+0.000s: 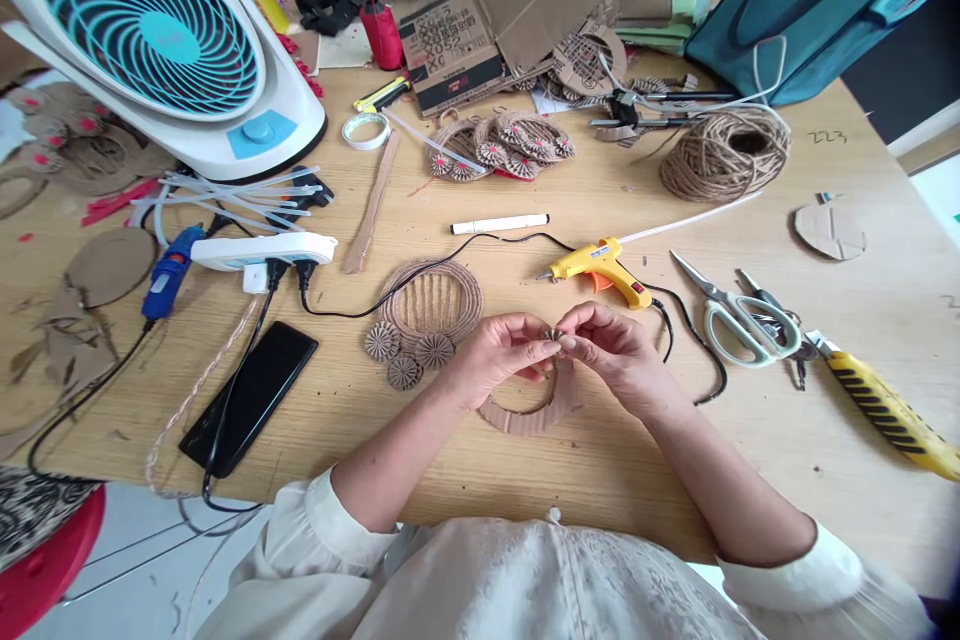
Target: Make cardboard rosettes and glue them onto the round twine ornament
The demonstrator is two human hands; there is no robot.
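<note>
Between the fingertips of both hands is a small pleated cardboard rosette (553,333). My left hand (510,348) pinches it from the left, and my right hand (609,352) pinches its other side. Below the hands a flat cardboard ring (529,418) lies on the table, its upper part hidden by my fingers. Left of my left hand rests a twine-wrapped ring (391,295) with strands strung across it. Several rolled-up pleated rosettes (433,351) sit along its lower left edge. A yellow glue gun (600,268) lies just beyond my right hand.
Scissors (739,315) and a yellow utility knife (885,405) lie right. A twine ball (726,155), finished ornaments (502,142) and a marker (500,223) are farther back. Left are a fan (247,135), power strip (262,249) and phone (251,398). A black cord crosses the table.
</note>
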